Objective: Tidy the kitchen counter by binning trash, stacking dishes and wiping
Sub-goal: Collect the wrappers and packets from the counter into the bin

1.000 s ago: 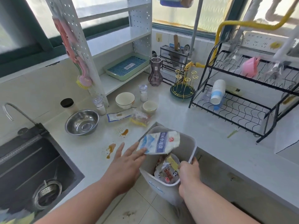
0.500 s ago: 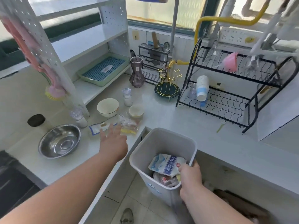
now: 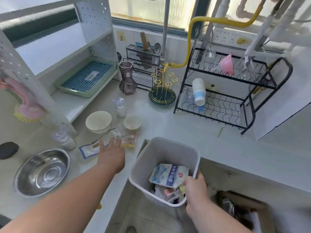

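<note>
While the desk carries the dishes along its back edge, my right hand grips the near rim of the grey bin, held just off the desk's front edge; a blue-and-white bag lies inside. Steel bowl sits at the left edge. Left hand is over the wrappers in front of the two ceramic bowls, fingers spread and straight, holding nothing.

The left hand is motion-blurred over the wrappers; the bin hides its lower trash.
</note>
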Demonstrator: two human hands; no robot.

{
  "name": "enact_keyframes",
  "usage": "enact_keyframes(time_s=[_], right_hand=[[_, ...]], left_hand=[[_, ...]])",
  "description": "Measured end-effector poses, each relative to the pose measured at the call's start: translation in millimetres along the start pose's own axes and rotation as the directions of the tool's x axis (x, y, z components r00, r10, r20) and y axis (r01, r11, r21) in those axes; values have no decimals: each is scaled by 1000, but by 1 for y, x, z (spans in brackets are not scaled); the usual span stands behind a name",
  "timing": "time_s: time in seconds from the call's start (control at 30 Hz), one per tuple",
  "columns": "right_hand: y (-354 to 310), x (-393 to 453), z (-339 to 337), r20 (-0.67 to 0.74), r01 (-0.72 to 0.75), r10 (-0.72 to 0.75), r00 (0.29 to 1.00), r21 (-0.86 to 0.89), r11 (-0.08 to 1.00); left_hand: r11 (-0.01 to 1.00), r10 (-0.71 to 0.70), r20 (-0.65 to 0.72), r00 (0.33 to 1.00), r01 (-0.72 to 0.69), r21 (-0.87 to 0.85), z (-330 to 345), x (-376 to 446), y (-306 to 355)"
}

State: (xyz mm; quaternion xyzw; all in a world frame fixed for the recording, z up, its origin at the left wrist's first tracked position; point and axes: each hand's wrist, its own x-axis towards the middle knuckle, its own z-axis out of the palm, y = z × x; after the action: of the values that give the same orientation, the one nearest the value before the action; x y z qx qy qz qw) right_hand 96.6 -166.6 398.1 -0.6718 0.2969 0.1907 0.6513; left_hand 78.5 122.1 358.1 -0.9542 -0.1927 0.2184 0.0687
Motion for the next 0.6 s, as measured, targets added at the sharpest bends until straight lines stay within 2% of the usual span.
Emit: enact_keyframes(time_s=[0.1,0.17,0.27,0.3,0.47,0.53,0.57,0.6], right_hand=[[-2,3,5,11,4,-3,1000,-43,999],[-4,4,8,24,12,-11,1000,-49,999],[-8,6,8,49,23,-21,999,-45,999],[-9,6,8,61,20,-17,998,-46,999],[-19,8,4,108,31,-23,994,-75,997],[-20,9,1,104,43,-33,994,-90,995],[-19,9,0,106,40,-30,994,-92,995],[-20,8,-1,110,32,-22,994,-90,995]], left_hand=[[996,-21,-140,990,9,-85,0,-11,0],[990,-20,-292,956,-22,-139,2,-21,2],[977,85,-559,825,-180,-117,8,-37,10],[965,138,-611,780,-244,-94,9,-44,16],[845,356,-696,623,-533,-46,16,-69,49],[801,353,-737,576,-593,-80,21,-72,51],[797,313,-760,569,-593,-115,24,-73,49],[814,240,-768,593,-554,-173,28,-70,45]])
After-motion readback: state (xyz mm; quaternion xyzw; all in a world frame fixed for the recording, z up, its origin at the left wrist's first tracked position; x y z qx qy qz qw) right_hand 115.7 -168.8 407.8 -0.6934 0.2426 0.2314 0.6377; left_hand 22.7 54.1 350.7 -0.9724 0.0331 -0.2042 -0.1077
